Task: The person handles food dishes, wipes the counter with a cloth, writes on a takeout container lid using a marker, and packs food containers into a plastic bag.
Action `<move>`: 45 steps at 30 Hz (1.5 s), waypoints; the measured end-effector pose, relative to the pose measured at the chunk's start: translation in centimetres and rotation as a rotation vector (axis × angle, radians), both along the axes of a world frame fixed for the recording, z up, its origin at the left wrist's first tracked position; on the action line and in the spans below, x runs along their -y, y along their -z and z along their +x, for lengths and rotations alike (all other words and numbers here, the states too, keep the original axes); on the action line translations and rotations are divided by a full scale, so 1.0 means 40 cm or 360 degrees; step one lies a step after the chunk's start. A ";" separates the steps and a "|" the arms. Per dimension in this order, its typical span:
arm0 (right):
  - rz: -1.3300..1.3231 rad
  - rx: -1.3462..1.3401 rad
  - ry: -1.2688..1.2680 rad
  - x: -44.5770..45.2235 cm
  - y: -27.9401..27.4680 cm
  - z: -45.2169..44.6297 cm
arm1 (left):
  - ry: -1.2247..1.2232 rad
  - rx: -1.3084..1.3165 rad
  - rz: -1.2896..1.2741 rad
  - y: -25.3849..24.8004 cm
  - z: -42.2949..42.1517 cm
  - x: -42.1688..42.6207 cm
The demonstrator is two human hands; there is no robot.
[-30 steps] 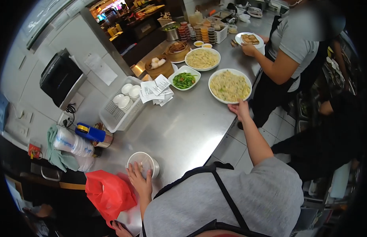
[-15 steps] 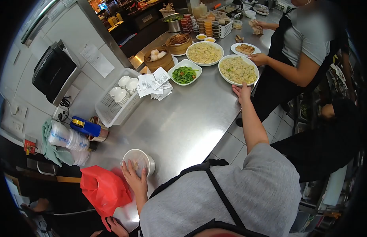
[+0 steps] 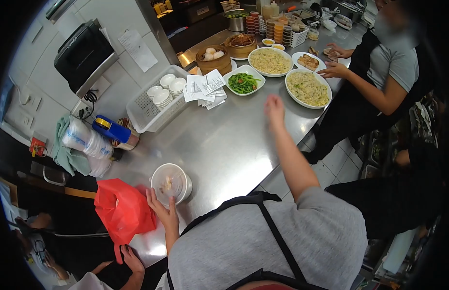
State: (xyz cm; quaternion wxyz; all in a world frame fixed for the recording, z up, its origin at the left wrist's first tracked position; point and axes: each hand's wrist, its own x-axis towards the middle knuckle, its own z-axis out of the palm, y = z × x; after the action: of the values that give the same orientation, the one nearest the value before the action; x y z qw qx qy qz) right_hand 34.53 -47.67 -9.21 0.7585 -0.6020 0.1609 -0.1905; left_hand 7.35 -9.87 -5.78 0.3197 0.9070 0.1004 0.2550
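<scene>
My left hand [image 3: 165, 215], fingers spread, is at the near side of a round white tub [image 3: 182, 189] with a translucent lid; something pale shows through it. Whether the fingertips touch the tub I cannot tell. A red bag [image 3: 122, 208] stands left of that hand. My right hand [image 3: 274, 112] hovers blurred over the steel counter, its fingers smeared. It is nearest to a plate of fried rice [image 3: 309, 90] on its right and a square bowl of green vegetables [image 3: 243, 83] beyond it.
Paper slips [image 3: 206, 89] lie by a white basket [image 3: 147, 123] of small dishes. Bamboo steamers [image 3: 213, 59] and another fried rice plate [image 3: 270, 62] stand behind. A co-worker [image 3: 388, 67] is at the right; another person's hand [image 3: 132, 260] is by the red bag.
My right hand has left the near fried rice plate and moved left over the counter. My left hand has slid off the tub's lid towards its near side. The view has shifted.
</scene>
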 end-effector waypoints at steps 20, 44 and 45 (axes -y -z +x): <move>0.0919 -0.0444 -0.0307 0.144 0.060 0.418 | -0.0140 -0.0041 -0.0054 -0.032 -0.033 -0.004; -0.1208 0.0706 -0.1582 -0.703 -0.128 -0.290 | -0.0069 -0.0464 0.0538 -0.041 0.138 -0.004; -0.1479 0.0557 -0.1662 -0.716 -0.111 -0.303 | -0.0067 -0.0450 0.0643 -0.039 0.134 0.006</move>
State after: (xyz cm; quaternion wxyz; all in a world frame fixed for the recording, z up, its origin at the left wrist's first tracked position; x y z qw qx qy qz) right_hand 22.42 -19.01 -4.75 0.4308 -0.8215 -0.3696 0.0546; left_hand 12.72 -10.10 -4.22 0.1092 0.9769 0.1099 0.1470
